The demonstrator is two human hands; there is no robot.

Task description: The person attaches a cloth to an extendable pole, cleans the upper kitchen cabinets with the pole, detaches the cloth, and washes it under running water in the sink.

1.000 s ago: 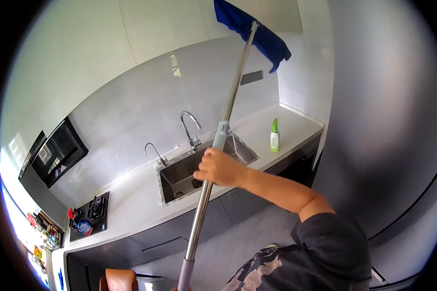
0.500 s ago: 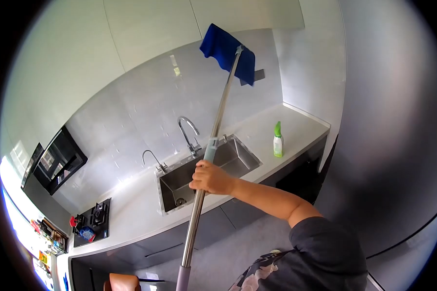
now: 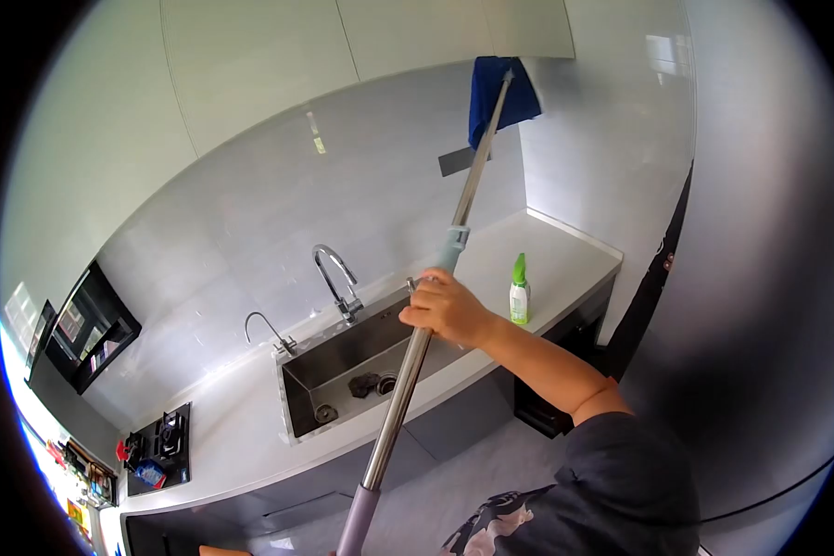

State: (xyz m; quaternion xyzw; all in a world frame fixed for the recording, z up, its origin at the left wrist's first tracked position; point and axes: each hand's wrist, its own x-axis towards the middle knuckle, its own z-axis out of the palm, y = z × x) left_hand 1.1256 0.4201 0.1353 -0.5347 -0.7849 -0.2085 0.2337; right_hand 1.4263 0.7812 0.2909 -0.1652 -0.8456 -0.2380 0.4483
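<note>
My right hand point(image 3: 447, 310) is wrapped around the pole of a flat mop point(image 3: 401, 398), just below its pale grip collar. The pole slants up and to the right across the sink, and its lilac lower handle runs out of view at the bottom. On its upper end a blue cloth mop head point(image 3: 491, 97) is at the corner where the wall meets the cabinet underside, partly covering a grey wall plate point(image 3: 454, 162). My left hand is not in view. A green-and-white spray bottle point(image 3: 520, 295) stands upright on the counter, right of my right hand.
A steel sink point(image 3: 329, 366) with a dark lump in it and a curved faucet point(image 3: 332, 278) lie in front, beside a smaller tap point(image 3: 269, 329). Upper cabinets point(image 3: 259, 65) overhang the wall. At far left is a gas hob point(image 3: 169, 445) with a blue bottle.
The blue mop head has moved right toward the wall corner and now hangs more upright. My right hand has moved up and right with the pole. The view has shifted slightly.
</note>
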